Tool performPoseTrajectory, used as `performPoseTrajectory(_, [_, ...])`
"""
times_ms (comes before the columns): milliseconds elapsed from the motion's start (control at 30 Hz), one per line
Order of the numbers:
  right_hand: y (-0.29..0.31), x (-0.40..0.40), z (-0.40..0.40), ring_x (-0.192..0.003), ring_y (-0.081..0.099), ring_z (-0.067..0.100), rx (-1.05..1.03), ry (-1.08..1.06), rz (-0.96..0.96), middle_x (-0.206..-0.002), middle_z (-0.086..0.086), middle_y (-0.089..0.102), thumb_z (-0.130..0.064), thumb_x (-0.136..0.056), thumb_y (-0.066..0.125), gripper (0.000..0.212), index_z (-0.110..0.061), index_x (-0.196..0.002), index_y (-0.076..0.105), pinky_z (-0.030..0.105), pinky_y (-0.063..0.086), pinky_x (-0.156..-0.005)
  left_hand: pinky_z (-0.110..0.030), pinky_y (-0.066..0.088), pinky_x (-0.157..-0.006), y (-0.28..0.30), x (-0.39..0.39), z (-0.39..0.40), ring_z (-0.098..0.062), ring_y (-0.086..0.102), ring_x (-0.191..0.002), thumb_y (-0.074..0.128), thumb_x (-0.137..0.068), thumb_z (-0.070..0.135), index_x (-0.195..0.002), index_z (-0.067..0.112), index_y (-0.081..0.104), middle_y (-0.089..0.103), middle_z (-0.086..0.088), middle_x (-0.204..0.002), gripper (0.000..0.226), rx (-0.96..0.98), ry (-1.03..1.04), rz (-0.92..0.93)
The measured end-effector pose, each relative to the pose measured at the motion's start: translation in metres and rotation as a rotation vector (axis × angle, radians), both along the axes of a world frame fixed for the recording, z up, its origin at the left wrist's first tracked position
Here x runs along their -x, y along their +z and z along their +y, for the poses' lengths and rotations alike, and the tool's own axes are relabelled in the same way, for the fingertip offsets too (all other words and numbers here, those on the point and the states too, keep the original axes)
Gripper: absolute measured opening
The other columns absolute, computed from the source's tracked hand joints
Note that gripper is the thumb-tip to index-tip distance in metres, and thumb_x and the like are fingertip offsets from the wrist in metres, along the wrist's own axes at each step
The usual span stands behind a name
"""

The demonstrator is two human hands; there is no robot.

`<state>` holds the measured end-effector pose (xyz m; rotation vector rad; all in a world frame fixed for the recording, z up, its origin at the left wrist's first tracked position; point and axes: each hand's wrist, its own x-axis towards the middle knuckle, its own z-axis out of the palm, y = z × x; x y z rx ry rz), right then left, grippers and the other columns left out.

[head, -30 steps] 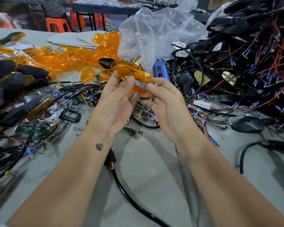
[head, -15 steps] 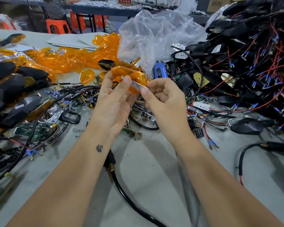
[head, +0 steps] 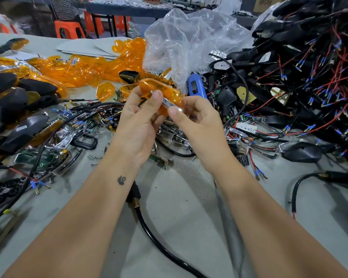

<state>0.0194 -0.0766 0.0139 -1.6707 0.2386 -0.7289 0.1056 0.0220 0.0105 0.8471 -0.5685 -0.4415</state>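
- Head view: I saw the left hand [head: 141, 125] curled round an orange lens [head: 159, 88], its thumb pressed on a chrome strip [head: 169, 102] lying against the lens.
- The right hand [head: 197, 125] pinched the strip's lower end between thumb and forefinger.
- Lens and strip were held above the grey table [head: 189, 207], in front of a clear plastic bag [head: 189, 41] and just left of a blue tool [head: 196, 87].
- A heap of orange lenses [head: 84, 69] lay far left, wired black housings [head: 309, 67] were piled right, and a black cable [head: 159, 243] ran between the forearms.
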Motion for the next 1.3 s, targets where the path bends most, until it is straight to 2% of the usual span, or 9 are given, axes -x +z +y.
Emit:
performPoseTrajectory(167, [0.001, 0.001, -0.003, -0.079, 0.059, 0.013, -0.107, 0.062, -0.058, -0.084, 0.000, 0.065, -0.006, -0.092, 0.067, 0.006, -0.010, -0.093, 0.063, 0.031, 0.054, -0.077, -0.025, 0.056, -0.072, 0.002, 0.002, 0.001, -0.014, 0.070, -0.084, 0.068, -0.081, 0.013, -0.108, 0.017, 0.054, 0.074, 0.000, -0.091, 0.030, -0.002, -0.027, -0.089])
performPoseTrajectory(500, [-0.002, -0.001, -0.002, -0.075, 0.066, 0.014, -0.143, 0.046, -0.045, -0.088, 0.008, 0.070, -0.015, -0.092, 0.069, 0.007, -0.011, -0.097, 0.066, 0.027, 0.056, -0.074, -0.031, 0.057, -0.078, 0.004, 0.003, 0.003, -0.018, 0.069, -0.082, 0.071, -0.077, 0.009, -0.103, 0.014, 0.054, 0.074, -0.002, -0.087, 0.032, -0.059, 0.081, -0.131])
performPoseTrajectory(567, [-0.003, -0.001, -0.003, -0.089, 0.069, 0.020, -0.052, 0.019, -0.004, -0.098, 0.007, 0.071, -0.016, -0.093, 0.068, 0.018, -0.015, -0.110, 0.064, 0.034, 0.058, -0.084, -0.031, 0.057, -0.076, 0.003, 0.004, 0.002, -0.020, 0.071, -0.083, 0.072, -0.078, 0.006, -0.102, 0.011, 0.054, 0.075, -0.004, -0.088, 0.031, -0.095, 0.118, -0.139])
performPoseTrajectory(700, [-0.005, 0.001, -0.002, -0.118, 0.056, 0.008, 0.397, -0.064, 0.052, -0.127, -0.003, 0.058, -0.013, -0.088, 0.069, 0.055, -0.022, -0.139, 0.051, 0.030, 0.047, -0.102, -0.032, 0.058, -0.066, 0.002, 0.004, 0.004, -0.019, 0.072, -0.077, 0.076, -0.076, 0.016, -0.094, 0.013, 0.060, 0.075, -0.003, -0.086, 0.024, -0.255, 0.110, -0.190])
performPoseTrajectory(800, [-0.005, 0.002, -0.002, -0.110, 0.057, 0.007, 0.532, -0.156, 0.101, -0.124, -0.003, 0.060, -0.019, -0.088, 0.068, 0.053, -0.020, -0.139, 0.053, 0.031, 0.048, -0.098, -0.029, 0.059, -0.067, 0.003, 0.002, 0.007, -0.011, 0.069, -0.073, 0.071, -0.089, 0.023, -0.091, 0.023, 0.071, 0.074, 0.002, -0.082, 0.002, -0.392, 0.100, -0.313])
performPoseTrajectory(833, [-0.006, 0.002, -0.002, -0.105, 0.058, 0.006, 0.529, -0.192, 0.116, -0.120, -0.006, 0.061, -0.024, -0.088, 0.068, 0.051, -0.023, -0.137, 0.055, 0.029, 0.048, -0.095, -0.029, 0.060, -0.069, 0.004, -0.002, 0.009, -0.010, 0.070, -0.073, 0.067, -0.094, 0.025, -0.090, 0.028, 0.073, 0.074, 0.004, -0.081, 0.008, -0.430, 0.157, -0.333])
performPoseTrajectory(967, [-0.006, 0.003, -0.005, -0.100, 0.058, 0.011, 0.577, -0.280, 0.173, -0.109, -0.011, 0.057, -0.034, -0.089, 0.065, 0.043, -0.026, -0.130, 0.057, 0.036, 0.051, -0.090, -0.025, 0.058, -0.061, 0.017, -0.024, 0.030, -0.012, 0.072, -0.074, 0.054, -0.099, 0.024, -0.096, 0.023, 0.070, 0.076, 0.002, -0.080, 0.016, -0.402, 0.467, -0.116])
performPoseTrajectory(1067, [-0.009, 0.002, -0.006, -0.095, 0.055, 0.015, 0.657, -0.355, 0.206, -0.110, -0.010, 0.040, -0.035, -0.089, 0.065, 0.044, -0.022, -0.130, 0.057, 0.034, 0.050, -0.083, -0.020, 0.054, -0.054, 0.018, -0.037, 0.047, -0.006, 0.066, -0.064, 0.050, -0.100, 0.016, -0.090, 0.024, 0.065, 0.072, 0.008, -0.070, 0.020, -0.430, 0.672, -0.099])
performPoseTrajectory(1300, [-0.015, -0.003, 0.002, -0.100, 0.052, 0.021, 0.861, -0.338, 0.299, -0.115, 0.003, 0.050, -0.033, -0.089, 0.065, 0.055, -0.014, -0.139, 0.052, 0.034, 0.045, -0.086, -0.031, 0.050, -0.065, 0.014, -0.046, 0.064, -0.013, 0.062, -0.071, 0.056, -0.090, 0.027, -0.084, 0.027, 0.068, 0.069, 0.006, -0.080, 0.014, -0.956, 0.812, -0.387])
